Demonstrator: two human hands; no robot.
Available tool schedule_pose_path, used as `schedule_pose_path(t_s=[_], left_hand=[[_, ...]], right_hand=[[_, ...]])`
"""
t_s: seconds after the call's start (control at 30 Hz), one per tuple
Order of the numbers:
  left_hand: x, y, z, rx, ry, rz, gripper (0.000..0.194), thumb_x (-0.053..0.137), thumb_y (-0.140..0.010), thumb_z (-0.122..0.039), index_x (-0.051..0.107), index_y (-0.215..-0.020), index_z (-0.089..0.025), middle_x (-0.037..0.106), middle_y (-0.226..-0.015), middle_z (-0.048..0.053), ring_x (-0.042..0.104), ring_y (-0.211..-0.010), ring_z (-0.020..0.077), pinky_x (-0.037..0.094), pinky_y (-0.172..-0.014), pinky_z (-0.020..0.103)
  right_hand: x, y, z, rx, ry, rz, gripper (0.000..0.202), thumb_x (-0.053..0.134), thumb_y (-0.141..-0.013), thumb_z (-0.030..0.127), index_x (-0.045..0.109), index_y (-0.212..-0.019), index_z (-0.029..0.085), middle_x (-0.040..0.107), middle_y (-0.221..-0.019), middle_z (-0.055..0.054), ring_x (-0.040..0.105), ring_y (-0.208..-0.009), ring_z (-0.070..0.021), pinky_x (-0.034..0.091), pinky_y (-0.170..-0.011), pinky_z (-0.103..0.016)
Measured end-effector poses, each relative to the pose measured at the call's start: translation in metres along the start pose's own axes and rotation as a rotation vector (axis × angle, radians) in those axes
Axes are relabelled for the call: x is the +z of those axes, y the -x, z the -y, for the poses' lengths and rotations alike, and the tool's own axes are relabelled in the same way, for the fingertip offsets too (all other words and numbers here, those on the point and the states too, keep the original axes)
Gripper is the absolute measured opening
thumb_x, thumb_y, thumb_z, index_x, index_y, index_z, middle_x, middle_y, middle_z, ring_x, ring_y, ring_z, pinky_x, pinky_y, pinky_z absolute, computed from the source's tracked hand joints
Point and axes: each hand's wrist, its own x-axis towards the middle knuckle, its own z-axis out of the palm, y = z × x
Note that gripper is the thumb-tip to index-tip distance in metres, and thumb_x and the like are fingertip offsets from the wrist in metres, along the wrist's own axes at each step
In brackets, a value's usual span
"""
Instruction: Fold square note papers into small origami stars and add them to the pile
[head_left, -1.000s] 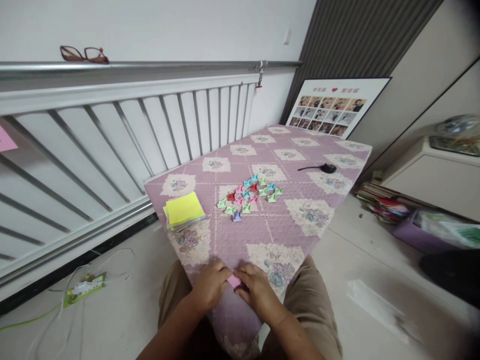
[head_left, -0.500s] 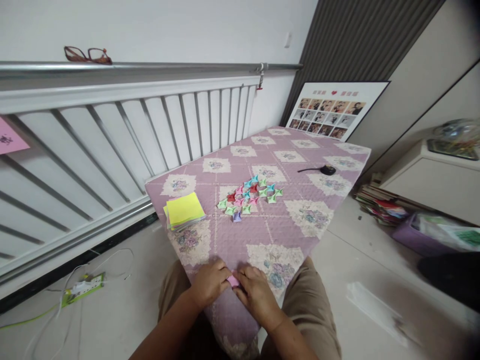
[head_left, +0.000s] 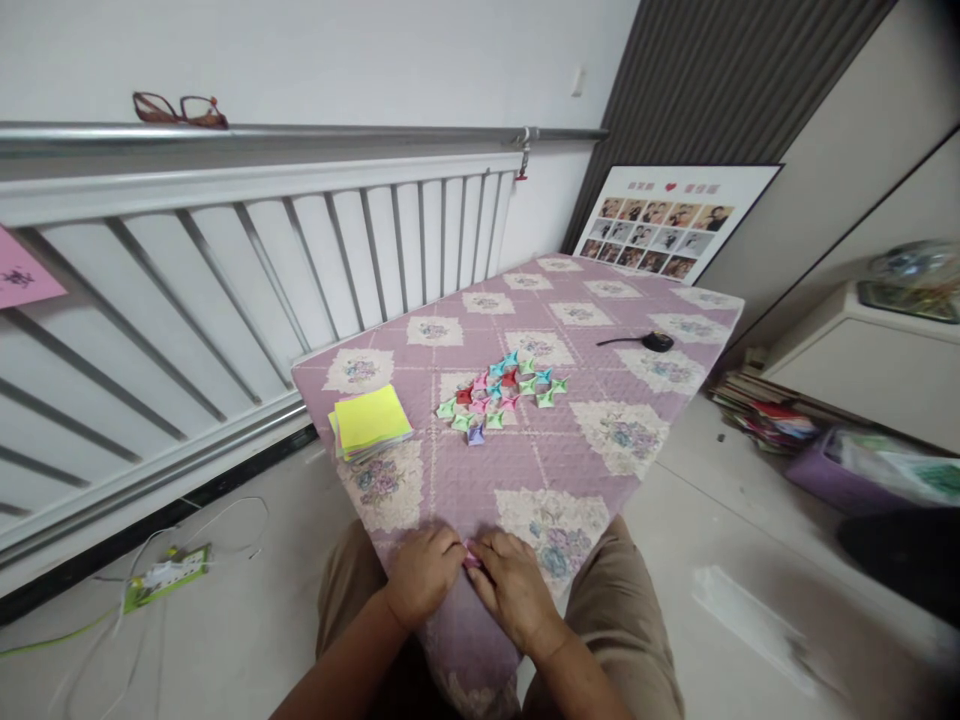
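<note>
A small piece of pink paper (head_left: 471, 556) lies at the near end of the cloth-covered table, between my two hands. My left hand (head_left: 426, 575) pinches its left side with curled fingers. From the right, my right hand (head_left: 512, 582) grips the same paper, its fingers bent over and partly hiding it. Beyond them, several small folded paper pieces (head_left: 495, 390) in green, blue, pink, red and purple sit in a cluster. A stack of square paper with a yellow sheet on top (head_left: 373, 417) lies to the left of the cluster.
The table's floral cloth (head_left: 487, 480) narrows toward me. A black object with a thin tail (head_left: 657, 341) lies at the far right. A photo board (head_left: 652, 225) leans behind the table. A white radiator (head_left: 337, 260) runs along the left, with glasses (head_left: 180, 109) on the pipe above.
The pink paper shows less between my fingers and looks smaller. My left hand has shifted slightly right, closer to my right hand.
</note>
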Motion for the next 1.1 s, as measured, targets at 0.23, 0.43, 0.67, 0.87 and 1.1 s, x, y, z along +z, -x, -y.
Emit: schedule_pose_path(t_s=[0.23, 0.43, 0.67, 0.87, 1.1], left_hand=[[-0.016, -0.003, -0.003, -0.078, 0.105, -0.005, 0.019, 0.043, -0.094, -0.022, 0.062, -0.093, -0.02, 0.062, -0.097, 0.003, 0.057, -0.087, 0.017, 0.043, -0.076, 0.028], [-0.024, -0.008, -0.003, -0.124, 0.361, 0.17, 0.016, 0.046, -0.088, -0.02, 0.062, -0.091, -0.021, 0.065, -0.091, 0.001, 0.059, -0.085, 0.0147, 0.042, -0.073, 0.024], [-0.022, -0.016, -0.007, -0.156, 0.31, 0.196, 0.014, 0.049, -0.087, -0.025, 0.062, -0.083, -0.02, 0.062, -0.092, 0.003, 0.058, -0.087, 0.0174, 0.041, -0.074, 0.027], [-0.019, -0.022, -0.005, -0.208, 0.279, 0.205, 0.013, 0.05, -0.087, -0.025, 0.062, -0.088, -0.02, 0.061, -0.096, 0.003, 0.057, -0.087, 0.0166, 0.041, -0.073, 0.026], [-0.021, -0.019, -0.004, -0.191, 0.276, 0.177, 0.014, 0.047, -0.089, -0.022, 0.062, -0.09, -0.022, 0.06, -0.096, 0.001, 0.056, -0.089, 0.0155, 0.04, -0.074, 0.026]], right_hand=[[-0.007, -0.007, 0.005, 0.113, -0.127, -0.009, 0.017, 0.05, -0.088, 0.023, 0.067, -0.085, 0.023, 0.064, -0.082, -0.003, 0.057, -0.083, -0.0197, 0.04, -0.076, -0.032], [-0.019, -0.008, 0.009, 0.211, -0.197, 0.147, 0.016, 0.053, -0.082, 0.018, 0.064, -0.071, 0.022, 0.065, -0.076, 0.001, 0.059, -0.077, -0.0166, 0.038, -0.073, -0.029], [-0.005, -0.006, 0.001, 0.188, -0.046, 0.051, 0.015, 0.054, -0.081, 0.018, 0.064, -0.071, 0.023, 0.064, -0.079, -0.001, 0.059, -0.08, -0.0182, 0.038, -0.073, -0.03], [-0.005, -0.016, -0.009, 0.092, -0.109, -0.012, 0.014, 0.052, -0.078, 0.012, 0.061, -0.074, 0.022, 0.063, -0.075, 0.0, 0.056, -0.074, -0.0157, 0.038, -0.069, -0.027], [-0.001, -0.014, -0.013, 0.07, -0.087, -0.021, 0.012, 0.054, -0.08, 0.012, 0.06, -0.074, 0.021, 0.061, -0.077, 0.0, 0.054, -0.076, -0.016, 0.035, -0.071, -0.028]])
